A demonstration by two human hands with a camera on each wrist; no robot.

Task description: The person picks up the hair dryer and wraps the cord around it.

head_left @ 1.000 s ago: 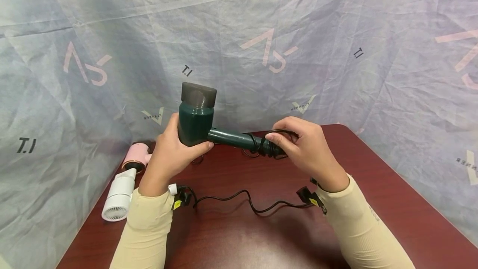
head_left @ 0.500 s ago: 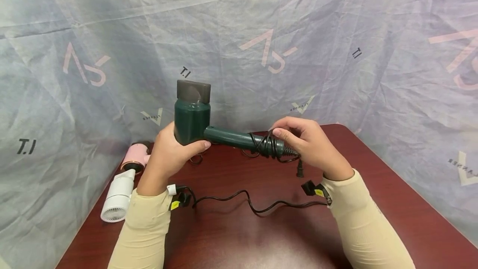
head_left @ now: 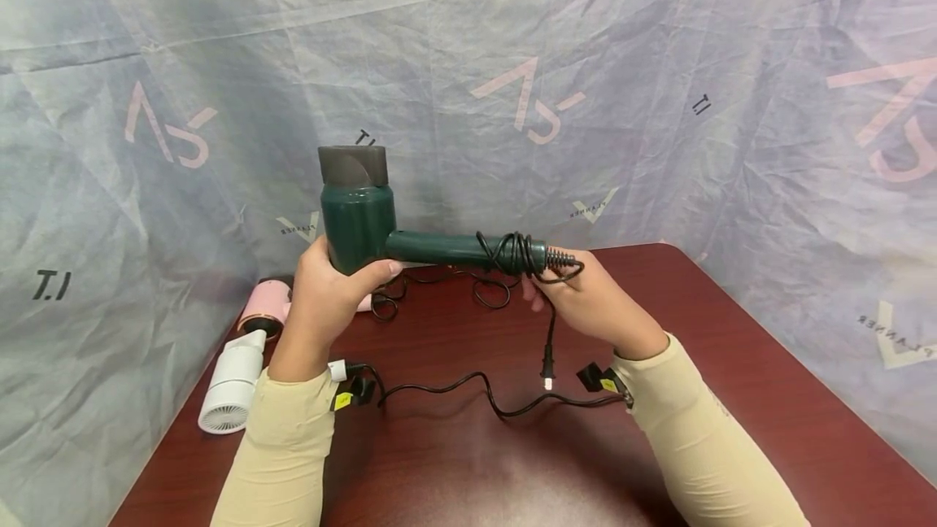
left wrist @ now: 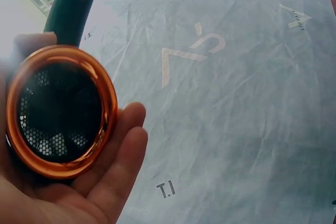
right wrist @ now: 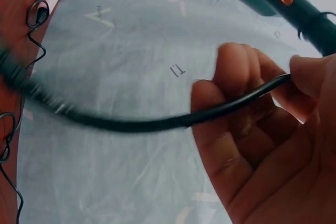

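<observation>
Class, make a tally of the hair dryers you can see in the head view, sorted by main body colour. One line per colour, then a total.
Green hair dryer: 1
Pink hair dryer: 1
White hair dryer: 1
Total: 3

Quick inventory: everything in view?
Held dryer: one, green, above table
Nozzle: one, grey, on held dryer
Dryer cord: one, black, round held dryer
Plug: one, black, hanging below
Second dryer: one, pink, table's left
Third dryer: one, white, nearer
Loose cord: count unclear, black, table's back
Cable: one, black, between wrists
Wrist devices: two, black, at wrists
Table: one, reddish, underneath
Backdrop: one, greyish, behind
Sleeves: two, cream, foreground
Left hand: one, gripping held dryer
Right hand: one, holding dryer cord
</observation>
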